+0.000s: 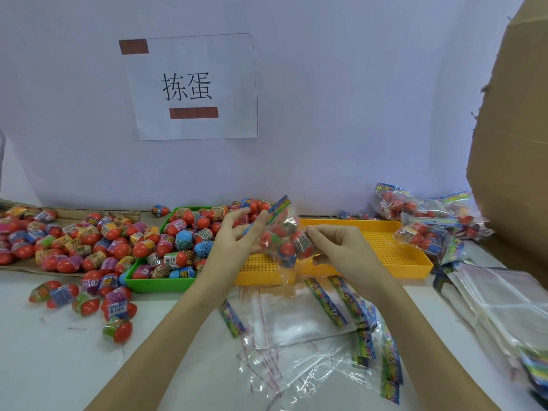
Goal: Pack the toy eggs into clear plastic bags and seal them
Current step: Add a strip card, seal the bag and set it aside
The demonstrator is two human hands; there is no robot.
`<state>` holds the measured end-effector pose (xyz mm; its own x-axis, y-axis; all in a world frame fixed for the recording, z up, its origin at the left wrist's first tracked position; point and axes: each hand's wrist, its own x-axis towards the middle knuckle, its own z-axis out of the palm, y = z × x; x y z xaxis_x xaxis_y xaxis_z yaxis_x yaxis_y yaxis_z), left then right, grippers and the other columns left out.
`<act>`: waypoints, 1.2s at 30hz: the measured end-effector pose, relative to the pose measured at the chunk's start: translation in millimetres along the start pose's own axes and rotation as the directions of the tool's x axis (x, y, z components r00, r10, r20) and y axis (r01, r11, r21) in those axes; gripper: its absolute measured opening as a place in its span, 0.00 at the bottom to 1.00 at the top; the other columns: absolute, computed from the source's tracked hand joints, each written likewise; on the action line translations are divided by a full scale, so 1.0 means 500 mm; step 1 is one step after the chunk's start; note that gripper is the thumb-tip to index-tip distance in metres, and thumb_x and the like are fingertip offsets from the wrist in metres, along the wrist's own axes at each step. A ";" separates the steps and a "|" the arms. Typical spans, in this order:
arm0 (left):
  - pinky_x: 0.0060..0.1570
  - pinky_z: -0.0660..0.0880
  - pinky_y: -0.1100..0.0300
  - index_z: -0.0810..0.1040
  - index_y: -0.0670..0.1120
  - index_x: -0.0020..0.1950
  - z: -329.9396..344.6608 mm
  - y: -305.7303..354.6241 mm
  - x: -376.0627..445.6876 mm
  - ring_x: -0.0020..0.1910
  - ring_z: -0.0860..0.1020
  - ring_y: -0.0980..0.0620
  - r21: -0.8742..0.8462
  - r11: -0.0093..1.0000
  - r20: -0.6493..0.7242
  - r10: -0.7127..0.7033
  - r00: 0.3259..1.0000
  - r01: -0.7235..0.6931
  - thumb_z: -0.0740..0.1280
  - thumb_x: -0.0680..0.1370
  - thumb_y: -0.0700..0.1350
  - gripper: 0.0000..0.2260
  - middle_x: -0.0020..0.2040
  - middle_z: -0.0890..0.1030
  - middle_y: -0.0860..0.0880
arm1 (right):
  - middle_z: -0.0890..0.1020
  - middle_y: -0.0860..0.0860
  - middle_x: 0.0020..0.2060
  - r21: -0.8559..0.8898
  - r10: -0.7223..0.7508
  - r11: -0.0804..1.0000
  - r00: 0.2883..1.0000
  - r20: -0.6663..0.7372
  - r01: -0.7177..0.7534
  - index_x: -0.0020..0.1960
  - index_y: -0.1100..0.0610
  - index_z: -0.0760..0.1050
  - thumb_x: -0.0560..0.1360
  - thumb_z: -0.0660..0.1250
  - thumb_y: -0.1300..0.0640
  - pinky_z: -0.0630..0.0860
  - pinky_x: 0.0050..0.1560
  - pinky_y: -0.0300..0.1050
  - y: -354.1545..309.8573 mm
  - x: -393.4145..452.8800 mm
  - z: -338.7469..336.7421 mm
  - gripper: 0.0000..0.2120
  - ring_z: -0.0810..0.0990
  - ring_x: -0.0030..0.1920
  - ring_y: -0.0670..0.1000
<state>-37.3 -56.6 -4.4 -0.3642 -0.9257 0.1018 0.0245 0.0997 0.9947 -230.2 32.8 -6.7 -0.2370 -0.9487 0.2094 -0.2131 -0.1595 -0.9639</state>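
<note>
White surface (44, 366) against a pale wall bearing a paper sign (192, 87). Left-hand fingers (246, 221) pinch the printed header of a filled bag (284, 241); right-hand fingers (318, 234) are curled against its side, held over the yellow tray (394, 250). The bag holds several eggs (number not readable through the film), and whether its flap is sealed cannot be told; this appears to be the closing step for one bag. Outward: a green tray (154, 284) heaped with loose eggs (184, 238), and many more on cardboard (26, 264) and the surface at left, too many to count. At far right, about five or six packed bags (424, 221) are stacked, so the task looks early, judging by the unpacked stock. Empty bags (299, 318) lie below the hands, roughly six headers visible, with a further stack (504, 304) at right.
</note>
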 end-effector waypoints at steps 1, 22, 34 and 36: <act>0.55 0.82 0.58 0.79 0.50 0.69 -0.005 0.000 0.000 0.53 0.86 0.55 -0.052 0.998 0.033 -0.031 0.999 0.032 0.74 0.73 0.61 0.27 0.57 0.86 0.52 | 0.89 0.54 0.45 -0.039 -0.019 0.999 1.000 0.016 0.020 0.54 0.58 0.87 0.86 0.64 0.54 0.80 0.40 0.40 -0.002 0.000 0.004 0.14 0.86 0.42 0.49; 0.42 0.83 0.60 0.87 0.44 0.53 -0.019 -0.017 0.013 0.45 0.87 0.59 -0.329 0.942 -0.242 -0.024 0.970 -0.059 0.76 0.78 0.45 0.06 0.46 0.89 0.51 | 0.89 0.58 0.47 0.160 0.240 0.953 0.962 0.129 -0.259 0.57 0.62 0.83 0.79 0.66 0.35 0.82 0.39 0.42 -0.002 0.004 0.032 0.29 0.88 0.43 0.54; 0.43 0.82 0.57 0.89 0.48 0.51 -0.016 -0.021 0.015 0.44 0.85 0.56 -0.282 0.954 -0.273 0.021 0.962 -0.101 0.77 0.77 0.49 0.07 0.45 0.88 0.52 | 0.86 0.60 0.45 0.266 0.208 0.917 0.926 0.316 -0.297 0.49 0.59 0.86 0.76 0.75 0.50 0.76 0.49 0.46 -0.008 -0.005 0.023 0.12 0.82 0.40 0.50; 0.37 0.78 0.61 0.89 0.47 0.52 -0.017 -0.022 0.013 0.40 0.82 0.57 -0.279 0.955 -0.271 0.021 0.962 -0.099 0.76 0.78 0.49 0.07 0.43 0.87 0.52 | 0.85 0.60 0.45 0.262 0.208 0.915 0.916 0.342 -0.305 0.49 0.60 0.86 0.78 0.73 0.52 0.75 0.48 0.46 -0.008 -0.005 0.021 0.11 0.81 0.41 0.51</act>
<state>-32.3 -66.9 -14.6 -0.0979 -0.9876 0.1224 0.3195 0.0852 0.9437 -218.8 33.2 -4.9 0.0632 -0.9959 -0.0647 0.1257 0.0722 -0.9894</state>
